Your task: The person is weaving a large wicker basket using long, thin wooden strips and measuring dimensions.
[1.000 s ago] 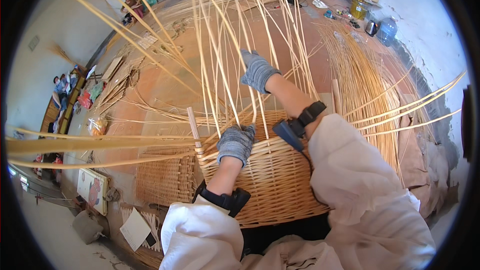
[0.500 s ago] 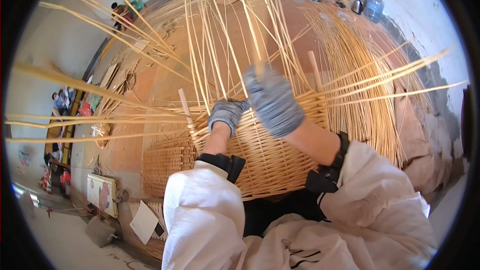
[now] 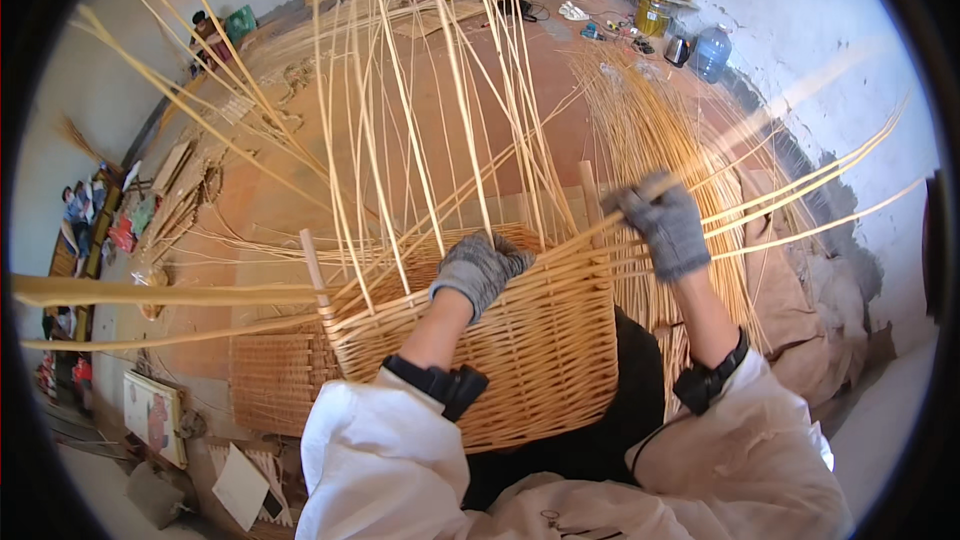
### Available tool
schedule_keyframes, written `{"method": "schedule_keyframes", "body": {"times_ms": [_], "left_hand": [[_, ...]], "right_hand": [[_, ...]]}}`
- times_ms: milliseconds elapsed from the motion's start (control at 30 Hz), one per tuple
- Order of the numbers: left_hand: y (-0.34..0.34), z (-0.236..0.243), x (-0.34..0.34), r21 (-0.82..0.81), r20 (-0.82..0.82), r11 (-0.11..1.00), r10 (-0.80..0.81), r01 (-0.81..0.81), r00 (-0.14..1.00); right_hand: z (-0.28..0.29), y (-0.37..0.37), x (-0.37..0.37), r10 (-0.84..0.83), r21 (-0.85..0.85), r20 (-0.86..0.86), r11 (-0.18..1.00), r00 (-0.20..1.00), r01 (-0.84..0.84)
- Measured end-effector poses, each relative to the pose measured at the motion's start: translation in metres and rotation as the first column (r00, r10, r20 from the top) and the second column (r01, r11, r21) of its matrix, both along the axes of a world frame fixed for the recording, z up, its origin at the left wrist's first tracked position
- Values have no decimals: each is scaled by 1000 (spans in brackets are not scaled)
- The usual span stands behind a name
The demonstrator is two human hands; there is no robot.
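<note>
A wicker basket (image 3: 520,360) stands in front of me, its woven side facing me. Tall pale stakes (image 3: 405,110) rise from its upper edge, while other rods spread out left and right. My left hand (image 3: 478,275), in a grey knit glove, grips the upper rim with fingers curled over the weave. At the right corner my right hand (image 3: 668,228), gloved too, is closed around a wicker rod (image 3: 785,100), whose far end blurs toward the upper right. Thick wooden posts mark the left corner (image 3: 315,265) and the right corner (image 3: 588,180).
Bundled rods (image 3: 680,140) lie on the floor to the right, beside a brown cloth (image 3: 790,270). A flat woven panel (image 3: 270,380) is at the left. Farther off are a water jug (image 3: 711,52), a kettle (image 3: 677,50) and other people, one seated far left (image 3: 207,45).
My right hand has moved from beside the left hand to the right corner, carrying the rod from upright to slanting rightward. The basket appears shifted left and lower, its side more upright.
</note>
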State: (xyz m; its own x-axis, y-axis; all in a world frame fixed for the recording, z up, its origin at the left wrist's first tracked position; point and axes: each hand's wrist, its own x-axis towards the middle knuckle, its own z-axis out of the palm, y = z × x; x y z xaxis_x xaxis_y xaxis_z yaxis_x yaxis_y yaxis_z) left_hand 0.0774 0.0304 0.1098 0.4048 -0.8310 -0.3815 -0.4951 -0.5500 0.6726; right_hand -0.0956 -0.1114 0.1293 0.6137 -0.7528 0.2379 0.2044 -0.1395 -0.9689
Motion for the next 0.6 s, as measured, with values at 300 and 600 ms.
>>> {"method": "schedule_keyframes", "body": {"times_ms": [300,600], "left_hand": [[-22,-15,-10,15,251,973,219,-230,943],[-51,-52,24,274,271,962,-75,-2,960]], "right_hand": [[-3,-70,200,-393,-746,-509,646,766,-164],[-29,-91,185,-485,-741,-573,651,661,-164]]}}
